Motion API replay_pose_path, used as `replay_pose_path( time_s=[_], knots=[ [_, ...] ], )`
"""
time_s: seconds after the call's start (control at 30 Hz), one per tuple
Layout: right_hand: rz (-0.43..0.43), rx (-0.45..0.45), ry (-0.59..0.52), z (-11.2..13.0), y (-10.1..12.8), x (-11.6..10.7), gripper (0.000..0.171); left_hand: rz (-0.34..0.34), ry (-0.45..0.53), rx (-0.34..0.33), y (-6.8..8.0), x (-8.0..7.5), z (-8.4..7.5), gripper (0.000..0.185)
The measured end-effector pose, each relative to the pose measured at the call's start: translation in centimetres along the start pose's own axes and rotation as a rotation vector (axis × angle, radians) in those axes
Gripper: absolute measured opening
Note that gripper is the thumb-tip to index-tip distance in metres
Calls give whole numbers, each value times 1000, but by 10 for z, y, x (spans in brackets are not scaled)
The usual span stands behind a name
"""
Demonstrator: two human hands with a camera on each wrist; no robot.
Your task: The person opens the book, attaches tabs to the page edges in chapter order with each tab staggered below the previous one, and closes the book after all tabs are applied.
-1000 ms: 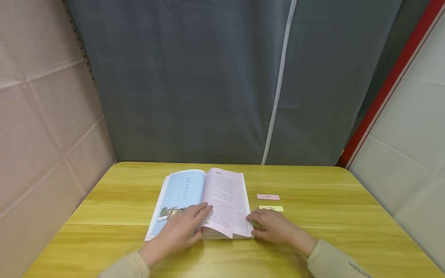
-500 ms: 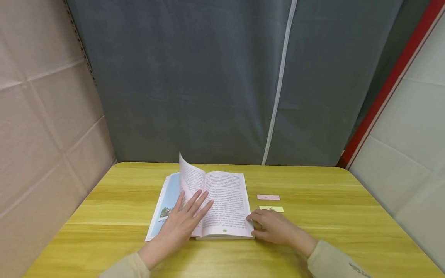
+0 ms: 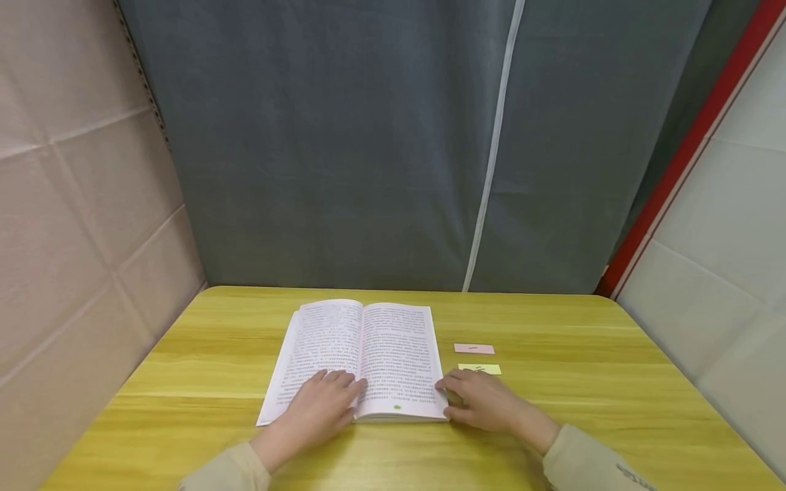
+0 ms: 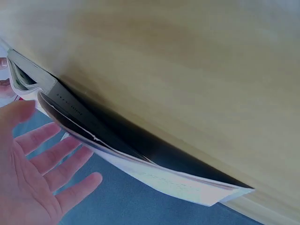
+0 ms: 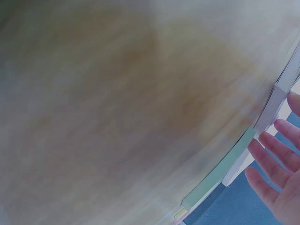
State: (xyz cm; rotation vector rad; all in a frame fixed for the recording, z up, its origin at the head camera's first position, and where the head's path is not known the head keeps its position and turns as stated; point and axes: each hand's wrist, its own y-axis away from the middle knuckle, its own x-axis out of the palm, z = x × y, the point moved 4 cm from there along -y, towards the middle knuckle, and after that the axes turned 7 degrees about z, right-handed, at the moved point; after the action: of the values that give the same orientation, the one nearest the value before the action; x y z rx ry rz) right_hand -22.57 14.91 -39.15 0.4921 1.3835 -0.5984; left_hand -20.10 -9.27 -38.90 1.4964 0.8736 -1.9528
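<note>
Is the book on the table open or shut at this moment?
Open. The book lies flat on the table, showing two text pages; the left hand rests on its near edge, the right hand at its right edge.

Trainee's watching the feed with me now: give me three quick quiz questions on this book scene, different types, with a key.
1. True or false: the open book lies flat on the table.
2. Which slip is nearer the right hand: A) pink slip B) yellow slip?
3. Fill in: the left hand rests on the book's ____ page.

Key: 1 true; 2 B; 3 left.
</note>
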Motion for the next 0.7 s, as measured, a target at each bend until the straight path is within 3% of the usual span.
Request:
replay_pose_path(
  time_s=[0.3, 0.7],
  knots=[
    [10, 8, -6, -1, 0, 0, 34, -21, 6, -45, -6, 0, -6, 54],
    [4, 3, -13, -1, 1, 0, 33, -67, -17, -47, -7, -1, -5, 52]
  ],
)
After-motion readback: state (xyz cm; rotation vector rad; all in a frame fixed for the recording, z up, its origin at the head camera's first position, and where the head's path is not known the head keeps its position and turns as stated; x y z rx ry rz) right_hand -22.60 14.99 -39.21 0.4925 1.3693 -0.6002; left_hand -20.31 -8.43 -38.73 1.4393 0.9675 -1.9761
